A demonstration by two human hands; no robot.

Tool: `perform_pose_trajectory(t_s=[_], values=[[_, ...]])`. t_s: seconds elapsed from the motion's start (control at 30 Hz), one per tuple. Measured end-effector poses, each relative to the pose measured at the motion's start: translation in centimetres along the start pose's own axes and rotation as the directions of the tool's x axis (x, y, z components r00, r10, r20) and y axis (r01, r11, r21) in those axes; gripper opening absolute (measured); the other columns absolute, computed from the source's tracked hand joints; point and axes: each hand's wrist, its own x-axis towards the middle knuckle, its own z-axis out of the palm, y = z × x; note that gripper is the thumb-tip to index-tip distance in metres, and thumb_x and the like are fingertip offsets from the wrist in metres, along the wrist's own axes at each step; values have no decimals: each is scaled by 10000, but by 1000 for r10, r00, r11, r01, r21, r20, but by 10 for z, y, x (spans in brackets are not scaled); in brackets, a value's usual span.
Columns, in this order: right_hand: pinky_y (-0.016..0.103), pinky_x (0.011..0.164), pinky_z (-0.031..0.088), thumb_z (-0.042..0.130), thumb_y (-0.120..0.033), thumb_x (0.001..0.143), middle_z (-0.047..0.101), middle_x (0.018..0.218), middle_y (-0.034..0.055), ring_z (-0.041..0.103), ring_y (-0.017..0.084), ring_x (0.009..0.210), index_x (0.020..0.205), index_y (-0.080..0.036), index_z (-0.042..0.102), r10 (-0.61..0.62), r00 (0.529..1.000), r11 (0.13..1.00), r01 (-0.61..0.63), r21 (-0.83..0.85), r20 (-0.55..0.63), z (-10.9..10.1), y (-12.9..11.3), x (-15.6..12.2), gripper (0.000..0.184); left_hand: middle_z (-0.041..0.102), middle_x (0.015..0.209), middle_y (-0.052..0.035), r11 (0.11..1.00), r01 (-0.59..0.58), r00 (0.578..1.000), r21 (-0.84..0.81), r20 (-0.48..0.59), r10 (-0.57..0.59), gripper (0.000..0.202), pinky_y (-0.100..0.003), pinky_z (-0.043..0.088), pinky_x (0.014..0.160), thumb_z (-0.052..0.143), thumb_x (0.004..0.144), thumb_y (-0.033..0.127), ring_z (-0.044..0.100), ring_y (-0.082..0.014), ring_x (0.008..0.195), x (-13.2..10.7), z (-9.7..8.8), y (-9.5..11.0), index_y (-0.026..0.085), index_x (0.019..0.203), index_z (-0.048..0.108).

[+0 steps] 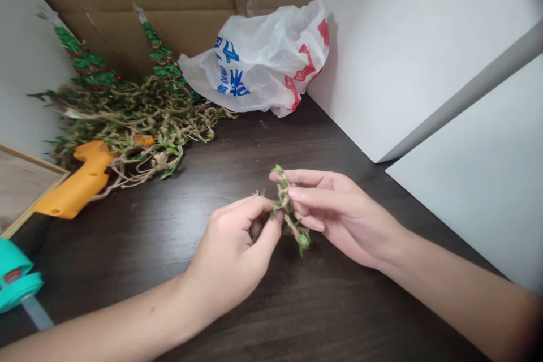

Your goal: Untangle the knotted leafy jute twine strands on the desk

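Note:
Both hands meet over the middle of the dark table, on a short piece of twine garland with small green leaves. My left hand is closed, pinching the garland between thumb and forefinger. From the other side, my right hand grips its upper part between thumb and fingers. The garland's leafy lower end hangs between the hands. Part of it is hidden behind my left fingers.
At the back left lies a tangled heap of leafy twine below two small green tinsel trees. An orange-handled tool, a teal object, a white plastic bag and white boxes surround the dark tabletop.

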Motion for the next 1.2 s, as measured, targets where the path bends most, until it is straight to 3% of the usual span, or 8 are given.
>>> perform_pose_trajectory(t_s=[0.17, 0.27, 0.43, 0.6, 0.87, 1.03, 1.1, 1.2], values=[[138, 324, 177, 833, -309, 863, 622, 650, -22, 335, 11, 413, 924, -131, 757, 101, 991, 989, -109, 104, 83, -10, -5, 7, 202, 595, 658, 37, 1000, -6, 1000, 16, 6, 6, 198, -233, 390, 584, 620, 1006, 259, 479, -98, 577, 2, 1, -1, 189, 847, 715], [155, 279, 144, 820, -409, 885, 671, 703, -18, 388, 14, 365, 819, -158, 691, 23, 997, 1000, -23, 1, 71, -14, -4, 9, 290, 656, 712, 34, 994, 42, 998, -100, 40, -38, 164, -221, 415, 588, 620, 1001, 253, 509, -98, 603, 3, 2, 0, 198, 922, 752], [118, 367, 242, 902, -265, 801, 617, 617, -55, 403, 5, 434, 816, -149, 713, -99, 994, 961, 104, -256, 36, -12, -8, 4, 222, 632, 640, 51, 988, 56, 996, -144, 80, -44, 179, -208, 437, 611, 625, 995, 249, 503, -82, 568, 4, 1, 2, 197, 946, 789], [158, 346, 150, 882, -327, 800, 513, 555, -72, 318, 19, 416, 754, -154, 684, 67, 997, 972, -75, -224, -41, -18, -13, 6, 267, 584, 589, 56, 985, 75, 995, -153, 80, -63, 183, -207, 413, 572, 631, 963, 227, 465, -76, 528, 4, 0, 5, 183, 860, 776], [224, 680, 514, 872, -226, 770, 651, 679, 22, 640, 127, 702, 626, -143, 684, -8, 1000, 1000, 7, -2, -29, -20, -17, 9, 251, 579, 607, 42, 950, 192, 980, -246, 94, -174, 225, -211, 377, 529, 598, 944, 268, 472, -93, 559, 7, -2, 5, 174, 740, 613], [216, 496, 324, 837, -270, 790, 487, 531, -58, 392, 61, 474, 687, -161, 688, 19, 1000, 997, -18, -74, 16, -19, -15, 9, 211, 525, 619, 62, 962, 140, 986, -235, 119, -114, 214, -201, 385, 554, 572, 948, 239, 449, -84, 576, 6, -2, 5, 182, 742, 592], [230, 483, 287, 823, -266, 801, 588, 596, -31, 384, 62, 479, 745, -163, 715, -119, 993, 919, 111, -378, 3, -19, -14, 6, 160, 513, 601, 69, 968, 130, 984, -213, 149, -99, 205, -203, 375, 550, 580, 929, 218, 440, -81, 561, 4, -2, 5, 184, 727, 589], [242, 508, 325, 763, -178, 824, 593, 588, -33, 450, 83, 516, 756, -161, 726, -358, 923, 522, 324, -789, 142, -19, -12, 0, 79, 490, 571, 72, 969, 146, 978, -200, 177, -110, 206, -206, 362, 543, 585, 893, 202, 428, -78, 543, 3, -3, 6, 184, 688, 570]])
